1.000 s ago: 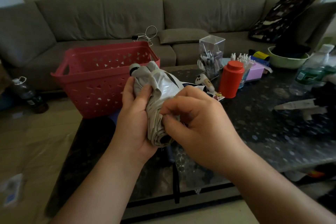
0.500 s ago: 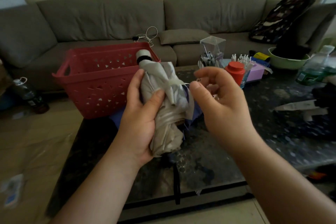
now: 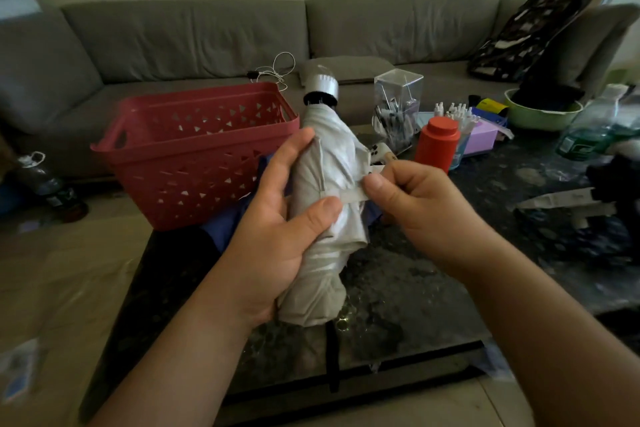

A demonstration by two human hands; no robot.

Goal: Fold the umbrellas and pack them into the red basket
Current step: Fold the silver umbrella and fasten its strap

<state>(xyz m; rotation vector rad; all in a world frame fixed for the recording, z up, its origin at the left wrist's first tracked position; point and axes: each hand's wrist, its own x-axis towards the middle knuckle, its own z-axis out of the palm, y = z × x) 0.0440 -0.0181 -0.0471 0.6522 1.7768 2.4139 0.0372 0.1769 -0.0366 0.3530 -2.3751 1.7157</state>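
left hand [image 3: 273,236] grips the folded umbrella [image 3: 325,204] upright; right hand [image 3: 415,208] pinches its strap [image 3: 353,197], basket [image 3: 194,156] just behind.

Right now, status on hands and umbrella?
Left hand grips umbrella. Right hand pinches its strap. Basket beside it, open top unobstructed.

Collapsed pale grey umbrella [image 3: 329,218], canopy fabric bunched and creased round the shaft; silver and black cap end up, tilted slightly away; narrow closure strap [image 3: 353,197] drawn across mid-body. Held above the bench [image 3: 433,295], just right of the red basket. Red basket [image 3: 194,152]: perforated plastic, triangular cut-outs, handle slot at left end; upright on the bench's far left corner.
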